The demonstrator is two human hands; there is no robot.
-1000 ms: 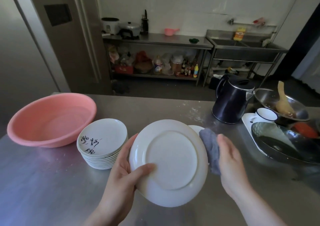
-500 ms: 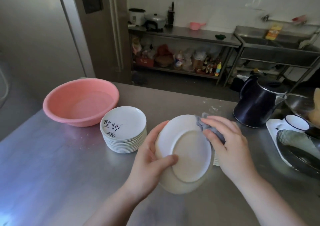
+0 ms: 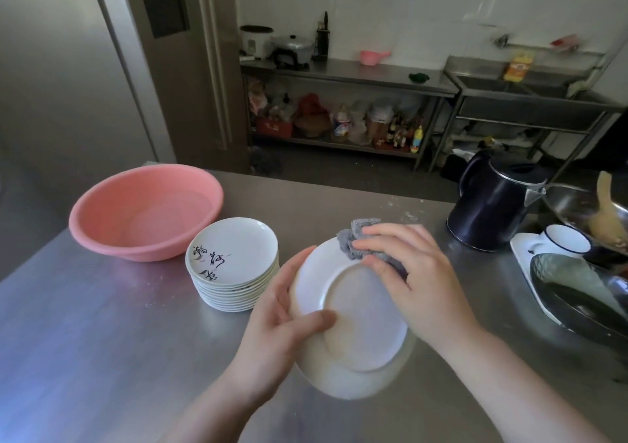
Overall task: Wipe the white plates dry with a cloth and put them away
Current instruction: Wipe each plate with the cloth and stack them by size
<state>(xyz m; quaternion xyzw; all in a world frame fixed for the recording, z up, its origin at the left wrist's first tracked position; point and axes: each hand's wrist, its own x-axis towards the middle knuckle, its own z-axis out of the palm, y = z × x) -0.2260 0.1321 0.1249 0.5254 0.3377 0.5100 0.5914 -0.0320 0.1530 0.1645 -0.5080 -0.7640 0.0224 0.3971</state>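
We see bare steel on the counter [image 3: 102,323] along its near edge and toward its left corner. The far edge runs behind the pink basin [image 3: 146,211], which sits near the far left corner. Just beside the basin, nearer us, stands the stack of white plates [image 3: 234,266], its top plate marked with black brush characters. Toward the right edge stand a dark kettle [image 3: 489,208], a white mug [image 3: 564,244] and a metal bowl [image 3: 584,293], crowding that side.

Over the counter's middle, near its front, we hold the white plate [image 3: 353,323] tilted, its underside facing us. Our left hand [image 3: 282,327] grips its left rim, thumb laid across the underside, fingers curled behind. Our right hand [image 3: 418,272] presses the grey cloth [image 3: 356,242] against the plate's upper rim, fingers close together and bent over the cloth.
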